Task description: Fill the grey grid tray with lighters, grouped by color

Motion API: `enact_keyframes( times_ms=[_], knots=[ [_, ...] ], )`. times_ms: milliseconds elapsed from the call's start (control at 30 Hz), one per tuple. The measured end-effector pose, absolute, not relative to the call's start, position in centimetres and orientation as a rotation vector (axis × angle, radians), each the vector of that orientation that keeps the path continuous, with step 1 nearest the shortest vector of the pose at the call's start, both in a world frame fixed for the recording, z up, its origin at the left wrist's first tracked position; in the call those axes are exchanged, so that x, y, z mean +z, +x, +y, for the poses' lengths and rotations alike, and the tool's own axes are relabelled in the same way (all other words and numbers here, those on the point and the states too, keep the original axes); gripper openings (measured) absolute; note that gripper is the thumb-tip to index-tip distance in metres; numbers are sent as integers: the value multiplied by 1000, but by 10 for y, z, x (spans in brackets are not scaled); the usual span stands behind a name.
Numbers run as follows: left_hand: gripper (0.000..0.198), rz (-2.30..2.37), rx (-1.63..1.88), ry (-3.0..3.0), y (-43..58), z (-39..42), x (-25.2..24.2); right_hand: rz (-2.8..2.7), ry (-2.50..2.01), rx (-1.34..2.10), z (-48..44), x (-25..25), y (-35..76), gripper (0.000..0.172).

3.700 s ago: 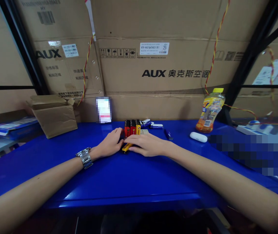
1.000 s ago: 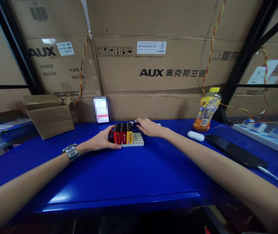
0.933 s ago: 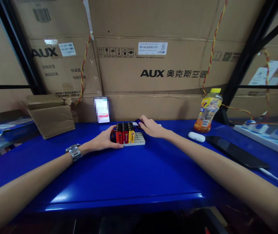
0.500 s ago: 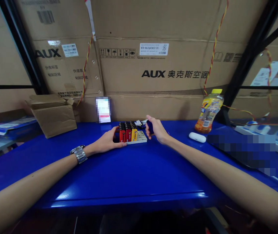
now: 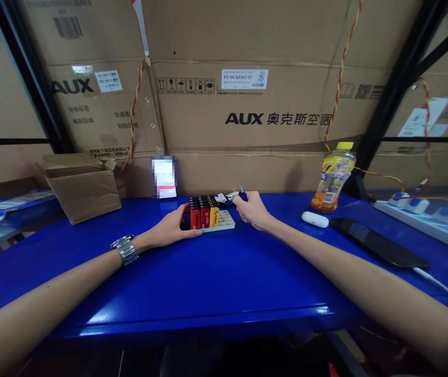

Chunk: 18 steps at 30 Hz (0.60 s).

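A pale grid tray (image 5: 227, 224) holds upright lighters in red (image 5: 195, 219), dark red (image 5: 204, 217) and yellow (image 5: 213, 216), with bare cells at its right end. My left hand (image 5: 172, 225) grips the tray's left end, thumb at the front and fingers behind. Beyond the tray's right corner, my right hand (image 5: 252, 210) is closed on a small dark blue lighter (image 5: 243, 196), mostly hidden by the fingers. A thin pale blue streak shows just above it. White and black items (image 5: 221, 198) lie behind the tray.
An opened carton (image 5: 85, 188) stands at the left, and a lit screen (image 5: 164, 177) leans at the back. On the right are a drink bottle (image 5: 333, 178), a white case (image 5: 315, 219), a cabled black phone (image 5: 377, 243) and a power strip (image 5: 424, 222). Large cartons form the back.
My right hand has turned, its fingers curling closer round the blue lighter, and the pale streak now shows above it. The view has shifted slightly; my left hand stays at the tray.
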<state>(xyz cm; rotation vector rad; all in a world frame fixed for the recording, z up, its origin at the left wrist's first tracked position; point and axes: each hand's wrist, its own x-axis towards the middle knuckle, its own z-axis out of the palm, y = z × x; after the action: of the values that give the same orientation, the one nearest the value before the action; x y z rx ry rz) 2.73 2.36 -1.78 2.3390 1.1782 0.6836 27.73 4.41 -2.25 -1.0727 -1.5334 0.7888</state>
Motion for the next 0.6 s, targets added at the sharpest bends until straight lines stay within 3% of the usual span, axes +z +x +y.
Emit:
enact_keyframes(
  times_ms=[267, 467, 600],
  knots=[
    [87, 1192, 676, 2328, 27, 25, -18, -1605, -1048, 810, 41, -20, 279, 29],
    [87, 1141, 671, 2265, 26, 26, -18, -1557, -908, 1038, 51, -21, 282, 48],
    [92, 1063, 684, 2226, 25, 25, -18, -1712, -923, 846, 52, -22, 283, 38]
  ],
)
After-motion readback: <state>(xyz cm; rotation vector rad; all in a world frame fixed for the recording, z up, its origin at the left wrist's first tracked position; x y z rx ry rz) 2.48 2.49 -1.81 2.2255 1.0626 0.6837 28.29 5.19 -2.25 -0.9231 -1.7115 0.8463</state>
